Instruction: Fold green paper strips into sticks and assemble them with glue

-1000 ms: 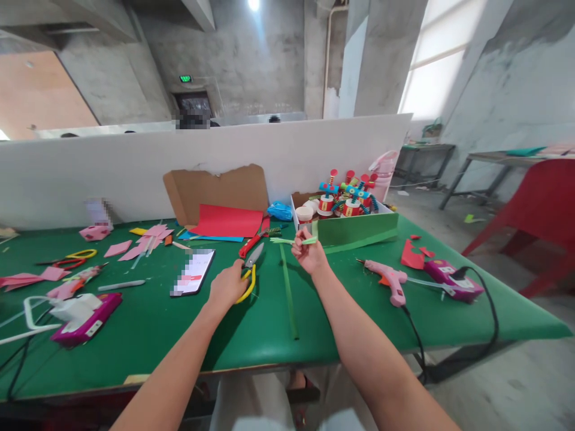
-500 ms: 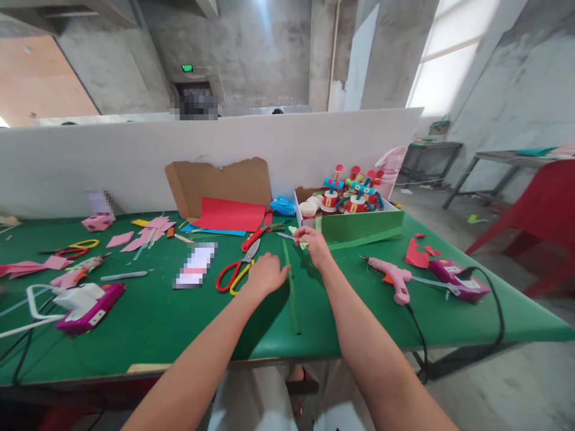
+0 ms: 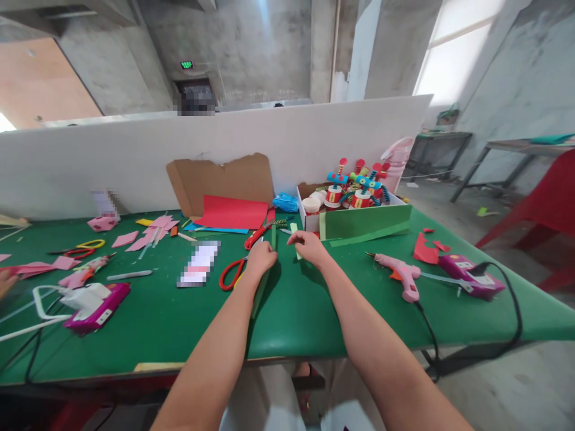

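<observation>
My left hand (image 3: 262, 262) pinches a dark green paper strip (image 3: 259, 297), whose upper end stands out past the fingers and whose lower part runs down beside the forearm. Opposite it, my right hand (image 3: 309, 247) curls its fingers over a small light green paper strip (image 3: 294, 228); part of that strip is hidden under the fingers. Red-and-yellow-handled scissors (image 3: 231, 275) lie just left of my left hand, partly covered by it. Beyond both hands are a red-handled tool (image 3: 257, 236) and a dark green coiled piece (image 3: 281, 222).
A white box (image 3: 309, 224) with several cup figures (image 3: 333, 194) stands behind my right hand. Pink glue guns lie right (image 3: 402, 272) and left (image 3: 83, 272), near purple power strips (image 3: 471, 276). Red paper (image 3: 233, 212) leans against cardboard (image 3: 220, 179). Another person's hand (image 3: 5, 281) shows far left.
My left hand has taken hold of the dark green strip and drawn it left. My right hand has moved slightly toward me and lowered the light green strip. Another person's hand appears at left.
</observation>
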Action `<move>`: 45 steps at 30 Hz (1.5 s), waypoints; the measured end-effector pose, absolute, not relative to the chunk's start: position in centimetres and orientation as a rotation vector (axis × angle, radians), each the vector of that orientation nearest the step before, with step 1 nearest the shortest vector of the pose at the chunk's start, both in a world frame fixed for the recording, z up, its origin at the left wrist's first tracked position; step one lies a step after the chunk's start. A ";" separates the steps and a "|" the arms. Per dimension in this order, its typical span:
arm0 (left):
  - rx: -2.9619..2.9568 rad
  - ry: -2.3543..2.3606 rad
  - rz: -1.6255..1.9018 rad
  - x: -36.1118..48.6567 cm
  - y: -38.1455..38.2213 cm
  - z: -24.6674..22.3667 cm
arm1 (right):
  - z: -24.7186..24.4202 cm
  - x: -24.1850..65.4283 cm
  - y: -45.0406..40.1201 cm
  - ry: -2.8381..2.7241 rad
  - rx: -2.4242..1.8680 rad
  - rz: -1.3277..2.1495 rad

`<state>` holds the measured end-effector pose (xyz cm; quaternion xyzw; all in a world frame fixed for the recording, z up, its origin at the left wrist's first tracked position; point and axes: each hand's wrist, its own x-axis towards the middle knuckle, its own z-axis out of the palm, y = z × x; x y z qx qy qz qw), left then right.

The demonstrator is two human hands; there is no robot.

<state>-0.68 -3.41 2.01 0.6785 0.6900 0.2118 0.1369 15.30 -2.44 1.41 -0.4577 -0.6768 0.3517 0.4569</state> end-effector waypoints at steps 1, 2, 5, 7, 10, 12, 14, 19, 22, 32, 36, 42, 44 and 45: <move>1.850 1.960 0.778 -1.2 -3.2 1.9 | 1.3 15.2 -2.4 -1.700 -1.131 0.864; 1.721 1.893 0.941 -1.7 -3.0 1.9 | 1.1 15.2 -2.5 -1.740 -1.133 0.862; 1.361 1.543 1.293 -2.2 -3.0 2.4 | 0.9 14.9 -2.7 -1.896 -1.116 0.835; 1.229 1.314 1.395 -2.1 -3.3 2.9 | 1.0 14.7 -2.8 -1.968 -1.084 0.780; 1.155 1.154 1.455 -1.4 -3.7 3.4 | 1.3 14.3 -3.0 -1.909 -1.066 0.715; 1.152 1.113 1.464 -0.9 -3.9 3.5 | 1.4 14.0 -3.1 -1.783 -1.054 0.804; 1.167 1.082 1.468 -0.5 -4.0 3.4 | 1.5 13.7 -3.2 -1.662 -1.021 0.974; 1.236 1.096 1.474 0.0 -4.0 3.0 | 1.8 13.4 -3.7 -1.497 -0.999 1.206; 1.277 1.123 1.470 -0.1 -3.9 2.9 | 1.9 13.3 -3.8 -1.474 -1.008 1.233; 1.072 0.988 1.279 -0.3 -4.3 3.3 | 2.0 13.4 -3.8 -1.415 -1.013 1.161; 1.125 0.979 1.298 -0.2 -4.2 3.0 | 2.0 13.3 -3.7 -1.391 -0.996 1.219; 1.405 1.088 1.405 -0.4 -3.8 2.6 | 1.5 12.9 -3.7 -1.208 -0.917 1.396; 1.603 1.146 1.441 -0.5 -3.8 2.5 | 1.4 12.9 -3.7 -1.137 -0.896 1.504; 1.731 1.168 1.448 -0.6 -3.8 2.5 | 1.4 12.9 -3.7 -1.112 -0.887 1.566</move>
